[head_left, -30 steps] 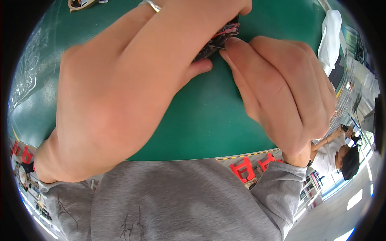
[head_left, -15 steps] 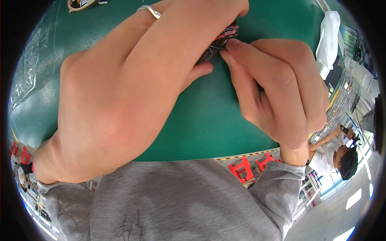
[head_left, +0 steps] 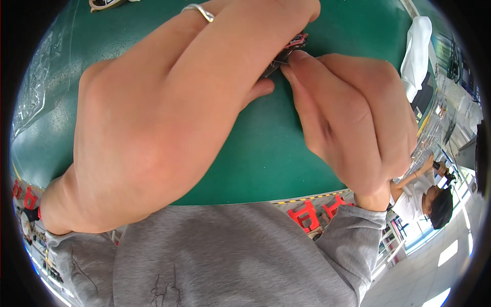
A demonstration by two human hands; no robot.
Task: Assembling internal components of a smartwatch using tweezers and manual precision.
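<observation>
A small dark piece with red and pink parts is held over the green tabletop. It looks layered, perhaps a little electronic assembly, but most of it is covered. My left hand, with a silver ring on one finger, is closed around it from the left and above, its thumb below. From the right, my right hand pinches the near edge of the same piece between thumb and forefinger. Its other fingers are curled in, and whatever the palm may hold is hidden.
Clear plastic film lies along the table's left side. A round tan-rimmed item sits at the far left. At the right edge are a white cloth-like piece and a dark flat object. Beyond stand red stools and another person.
Both hands keep their grip on the piece. The left hand and the piece have shifted slightly to the right, and the right hand's curled fingers sit a little closer together.
</observation>
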